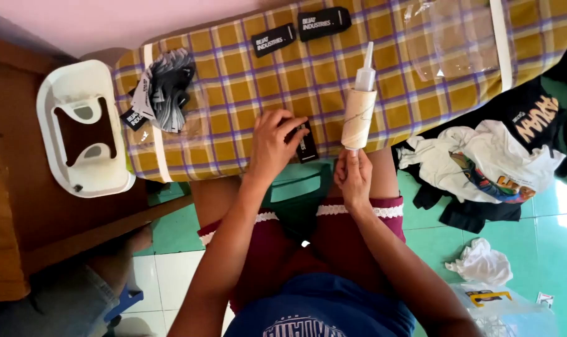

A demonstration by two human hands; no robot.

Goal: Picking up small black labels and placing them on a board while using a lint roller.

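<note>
My left hand [273, 142] presses on a small black label [306, 142] lying near the front edge of a yellow plaid ironing board [233, 93]. My right hand [353, 178] grips the lower end of a cream glue bottle [359, 112] with a white pointed nozzle, held upright over the board's edge. Two more black labels [301, 30] lie at the far side of the board. A heap of black and white labels [164, 90] rests at the board's left end.
A white plastic stool [77, 128] stands to the left on a wooden surface. Clear plastic bags [449, 37] lie on the board's right part. A pile of clothes [489, 162] and a crumpled white cloth [481, 262] lie on the green tiled floor.
</note>
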